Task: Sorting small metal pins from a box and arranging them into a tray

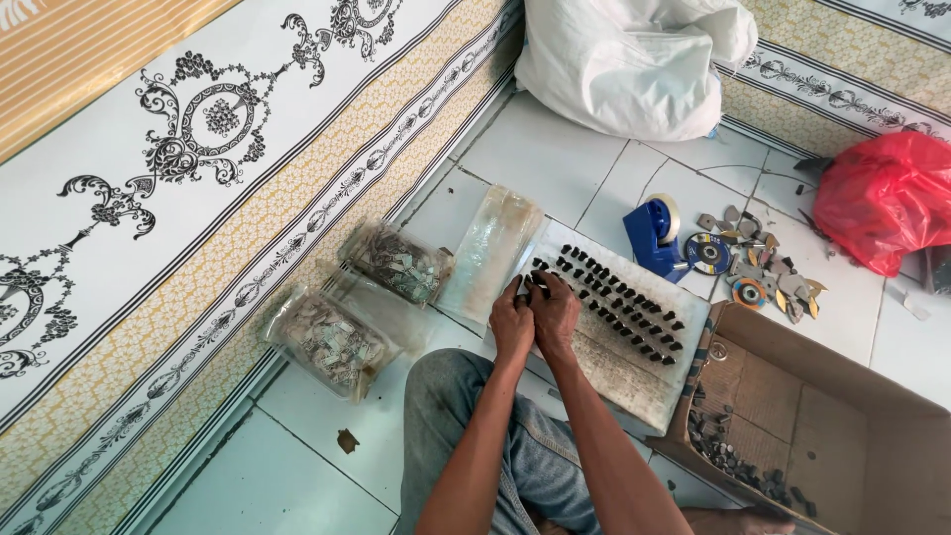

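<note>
I see both hands meeting at the near-left corner of a flat, whitish, scuffed rectangular board (619, 372) that lies on the pale tiled floor (555, 159). The left hand (511, 325) and the right hand (555, 312) touch each other, fingers curled inward and pressed together over a small dark block-shaped piece (536, 288) at the fingertips. I cannot tell which hand actually pinches it, as the fingers hide the contact.

Rows of similar small dark pieces (619, 297) stand in diagonal lines across the board, running from the hands toward the far right edge.

Around the work area:
- Two clear plastic bags of small pale metal parts (367, 302) lie to the left, against the patterned wall.
- A long clear plastic sleeve (490, 248) rests just beside the board's left edge.
- A blue tape dispenser (654, 236) and several round cutting discs (728, 267) lie beyond the board.
- An open brown cardboard box (822, 416), holding loose dark pieces along its near wall, sits to the right, touching the board.
- A white sack (634, 59) and a red plastic bag (887, 198) lie farther away.
</note>
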